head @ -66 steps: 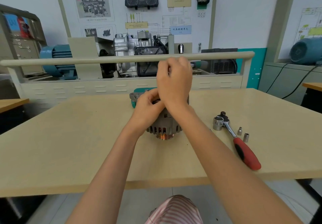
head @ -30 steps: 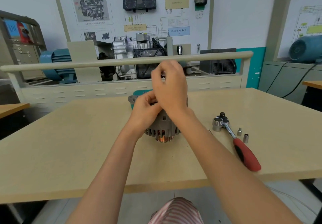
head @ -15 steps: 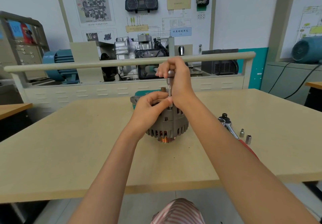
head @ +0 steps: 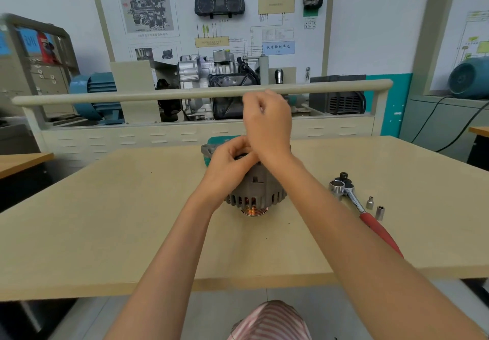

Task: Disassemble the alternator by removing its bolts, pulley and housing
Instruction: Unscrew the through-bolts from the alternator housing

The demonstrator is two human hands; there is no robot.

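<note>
The grey alternator point(head: 260, 190) stands on the tan table point(head: 111, 223) with its slotted housing and copper-coloured end point(head: 254, 210) facing me. My left hand point(head: 229, 161) rests on its top left, fingers curled around the upper part. Directly above it is my right hand point(head: 268, 124), closed in a fist around a thin metal driver. The fingers hide nearly all of the driver. Where the tool meets the alternator is also hidden behind both hands.
A ratchet wrench point(head: 344, 189) with a red handle point(head: 381, 231) lies to the right of the alternator, with two small sockets point(head: 370, 202) point(head: 380, 212) beside it. A teal object point(head: 221, 138) sits just behind the alternator. A railed bench point(head: 185, 93) with engine parts borders the table's far side.
Half a second ago the driver stood visible and upright between my fingers. My right hand has since twisted around it and now covers it. My left hand stays on the alternator.
</note>
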